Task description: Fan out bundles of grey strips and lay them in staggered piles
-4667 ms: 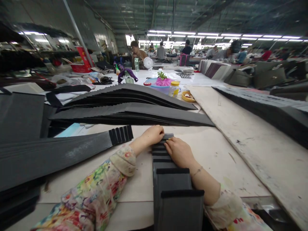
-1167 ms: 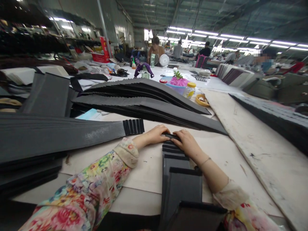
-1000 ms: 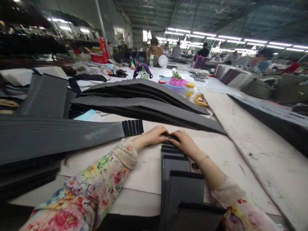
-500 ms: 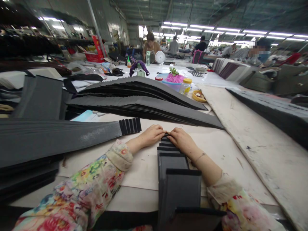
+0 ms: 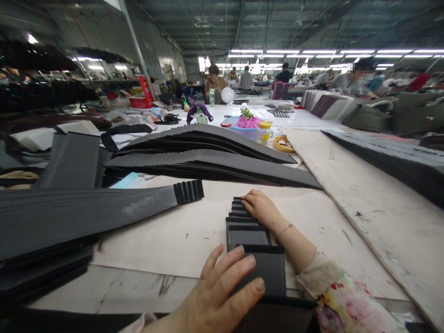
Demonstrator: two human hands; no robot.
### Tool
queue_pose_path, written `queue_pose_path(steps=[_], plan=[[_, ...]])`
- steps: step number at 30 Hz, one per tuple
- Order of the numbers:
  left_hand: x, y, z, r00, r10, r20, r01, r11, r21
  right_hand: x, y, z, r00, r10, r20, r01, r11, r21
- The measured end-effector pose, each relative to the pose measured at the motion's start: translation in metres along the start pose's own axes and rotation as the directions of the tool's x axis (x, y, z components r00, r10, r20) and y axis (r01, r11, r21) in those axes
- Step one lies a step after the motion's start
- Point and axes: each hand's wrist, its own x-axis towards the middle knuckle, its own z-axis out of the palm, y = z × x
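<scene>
A row of overlapping grey fabric strips with black end bands runs from the table's near edge away from me. My right hand is closed at the far end of these strips, with its fingertips gripping the black edge of the farthest one. Over the near part of the row, my left hand hovers open with fingers spread and nothing in it. It hides some of the strip surface beneath. Whether its fingers touch the fabric, I cannot tell.
Left of me lies a long pile of grey strips. Two fanned stacks stretch across behind my hands. A pale board is on the right, bearing another dark stack. Farther back are a yellow-lidded jar and a round yellow dish.
My left hand has left the far end of the strips and come back toward me, opening over the near strips. My right hand stays at the far end. The view has tilted up slightly.
</scene>
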Motion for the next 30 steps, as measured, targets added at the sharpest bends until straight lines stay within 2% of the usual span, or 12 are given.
queue_pose_path(steps=[2,4,5,8,11,13,17,21,24,26,28,30], plan=[[0.002,-0.002,0.018,0.992,-0.069,-0.105,0.080,0.992,0.101,-0.002,0.005,0.000,0.999,0.031,-0.024,-0.030,0.998,0.049],[0.009,-0.007,0.026,0.959,-0.188,-0.212,0.222,0.963,0.149,-0.004,0.012,-0.001,0.994,0.094,-0.061,-0.087,0.991,0.105],[0.011,-0.010,0.026,0.945,-0.236,-0.226,0.274,0.949,0.156,-0.005,0.017,-0.002,0.988,0.134,-0.081,-0.123,0.983,0.137],[0.016,-0.017,0.019,0.939,-0.321,-0.120,0.337,0.929,0.151,-0.006,0.028,-0.004,0.961,0.250,-0.115,-0.213,0.941,0.263],[0.018,-0.019,0.013,0.921,-0.390,0.010,0.385,0.913,0.131,-0.005,0.030,-0.006,0.938,0.335,-0.086,-0.265,0.854,0.447],[0.018,-0.018,0.011,0.918,-0.393,0.048,0.386,0.916,0.110,-0.007,0.028,-0.007,0.919,0.392,-0.037,-0.298,0.756,0.583],[0.018,-0.018,0.011,0.937,-0.349,0.018,0.347,0.936,0.064,-0.018,0.024,-0.012,0.871,0.486,0.073,-0.355,0.519,0.777],[0.017,-0.016,0.010,0.941,-0.338,-0.006,0.338,0.941,0.011,-0.037,0.016,-0.024,0.863,0.462,0.206,-0.391,0.351,0.851],[0.016,-0.012,0.005,0.941,-0.339,-0.001,0.339,0.940,-0.042,-0.056,-0.003,-0.037,0.872,0.328,0.363,-0.449,0.244,0.860],[0.016,-0.010,0.003,0.940,-0.340,0.001,0.339,0.938,-0.072,-0.072,-0.022,-0.043,0.861,0.212,0.463,-0.497,0.158,0.853],[0.015,-0.009,0.002,0.940,-0.340,0.001,0.338,0.936,-0.099,-0.091,-0.044,-0.044,0.870,0.209,0.447,-0.482,0.165,0.860],[0.014,-0.008,0.003,0.943,-0.333,-0.002,0.330,0.935,-0.133,-0.110,-0.065,-0.040,0.855,0.303,0.421,-0.482,0.165,0.860]])
